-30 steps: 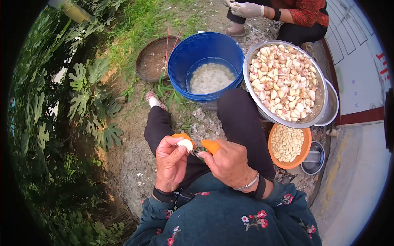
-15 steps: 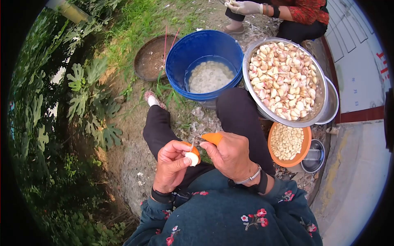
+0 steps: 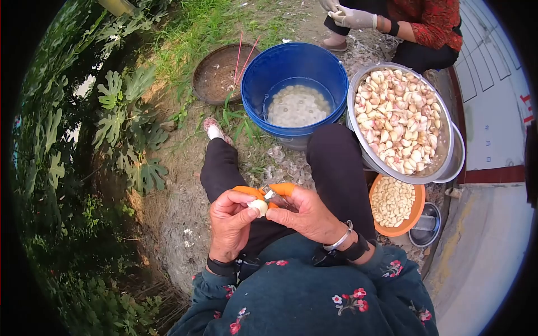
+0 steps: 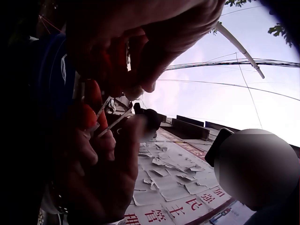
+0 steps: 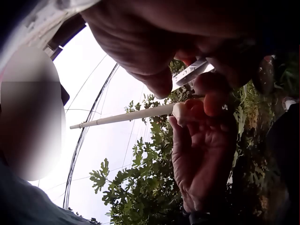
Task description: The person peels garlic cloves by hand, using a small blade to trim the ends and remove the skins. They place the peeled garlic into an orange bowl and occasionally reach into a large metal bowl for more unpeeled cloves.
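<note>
Over the lap in the head view, my left hand [image 3: 228, 227] pinches a pale garlic clove [image 3: 258, 208] between thumb and fingers. My right hand [image 3: 311, 217] grips a small shiny metal tool [image 3: 272, 195] right beside the clove. Two narrow metal strips of that tool [image 4: 114, 122] spread apart in the left wrist view. The right wrist view shows a slot in the tool [image 5: 192, 73], just above the clove [image 5: 178, 114]. Orange covers [image 3: 284, 189] sit on fingers of both hands.
A blue bucket [image 3: 253, 70] holds pale cloves in water. Right of it, a metal bowl [image 3: 352, 106] is heaped with unpeeled cloves, above an orange basin [image 3: 421, 196] of peeled ones. A woven tray [image 3: 203, 67] lies left. Another person [image 3: 426, 25] sits at upper right.
The tool moved from over the left fingers to beside the clove, and both hands closed together. The clove rose slightly. The surroundings shifted right and down in the head view.
</note>
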`<state>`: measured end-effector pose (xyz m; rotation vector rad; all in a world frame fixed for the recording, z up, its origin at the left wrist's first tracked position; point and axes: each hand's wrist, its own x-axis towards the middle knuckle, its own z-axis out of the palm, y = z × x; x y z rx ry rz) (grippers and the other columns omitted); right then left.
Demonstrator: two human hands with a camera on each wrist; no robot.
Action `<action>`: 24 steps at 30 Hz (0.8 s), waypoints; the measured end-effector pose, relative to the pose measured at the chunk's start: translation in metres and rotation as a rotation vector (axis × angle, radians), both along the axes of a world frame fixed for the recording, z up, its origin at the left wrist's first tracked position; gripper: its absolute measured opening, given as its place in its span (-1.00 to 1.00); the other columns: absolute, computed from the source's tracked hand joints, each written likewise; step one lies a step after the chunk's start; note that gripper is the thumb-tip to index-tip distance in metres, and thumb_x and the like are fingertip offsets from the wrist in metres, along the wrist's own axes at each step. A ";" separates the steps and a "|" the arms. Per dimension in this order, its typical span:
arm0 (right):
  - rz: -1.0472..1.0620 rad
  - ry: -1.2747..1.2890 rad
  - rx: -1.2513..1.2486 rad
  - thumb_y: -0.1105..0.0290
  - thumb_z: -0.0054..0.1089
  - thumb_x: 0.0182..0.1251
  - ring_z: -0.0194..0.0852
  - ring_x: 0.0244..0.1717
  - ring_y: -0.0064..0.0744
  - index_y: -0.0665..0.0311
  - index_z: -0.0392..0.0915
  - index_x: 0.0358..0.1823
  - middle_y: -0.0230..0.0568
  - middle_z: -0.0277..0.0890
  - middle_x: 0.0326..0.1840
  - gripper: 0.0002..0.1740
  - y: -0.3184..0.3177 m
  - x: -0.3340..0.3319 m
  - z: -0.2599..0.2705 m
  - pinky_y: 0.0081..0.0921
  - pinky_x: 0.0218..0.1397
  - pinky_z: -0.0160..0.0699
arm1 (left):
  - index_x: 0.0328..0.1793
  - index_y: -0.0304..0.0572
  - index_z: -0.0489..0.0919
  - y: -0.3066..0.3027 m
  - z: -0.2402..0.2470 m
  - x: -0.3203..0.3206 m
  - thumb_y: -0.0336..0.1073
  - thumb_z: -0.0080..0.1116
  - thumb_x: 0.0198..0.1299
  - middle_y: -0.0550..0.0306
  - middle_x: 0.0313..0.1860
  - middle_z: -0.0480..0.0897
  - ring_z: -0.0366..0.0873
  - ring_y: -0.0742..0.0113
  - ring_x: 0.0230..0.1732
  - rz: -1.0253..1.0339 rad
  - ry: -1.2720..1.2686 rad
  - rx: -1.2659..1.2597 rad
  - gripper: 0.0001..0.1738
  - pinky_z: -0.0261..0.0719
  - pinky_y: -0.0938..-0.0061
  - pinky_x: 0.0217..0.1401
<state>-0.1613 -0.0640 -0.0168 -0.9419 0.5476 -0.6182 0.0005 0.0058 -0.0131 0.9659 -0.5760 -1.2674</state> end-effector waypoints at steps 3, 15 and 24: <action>0.033 0.109 -0.091 0.37 0.27 0.30 0.34 -0.32 -0.79 0.39 0.47 0.12 -0.51 0.50 -0.33 -0.59 0.001 0.002 -0.001 -0.73 -0.27 0.40 | -0.16 -0.33 0.58 0.000 -0.003 -0.003 -0.62 0.30 0.04 0.03 -0.13 0.62 0.62 0.34 -0.11 0.038 -0.046 -0.006 -0.77 0.62 0.44 0.02; -0.090 0.208 -0.222 0.43 0.31 0.23 0.31 -0.44 -0.82 0.38 0.55 -0.03 -0.49 0.50 -0.49 -0.69 0.006 0.004 -0.001 -0.69 -0.43 0.36 | -0.21 -0.36 0.58 -0.002 -0.010 -0.006 -0.67 0.29 0.03 0.06 -0.19 0.60 0.61 0.36 -0.15 0.069 -0.050 -0.029 -0.80 0.61 0.47 0.00; -0.121 0.277 -0.270 0.39 0.35 0.19 0.36 -0.46 -0.79 0.37 0.54 -0.09 -0.46 0.49 -0.53 -0.70 0.000 0.000 0.008 -0.66 -0.41 0.39 | -0.14 -0.29 0.54 -0.005 -0.011 -0.005 -0.55 0.24 0.14 0.12 -0.19 0.57 0.54 0.46 -0.21 0.066 -0.069 -0.007 -0.83 0.53 0.57 -0.07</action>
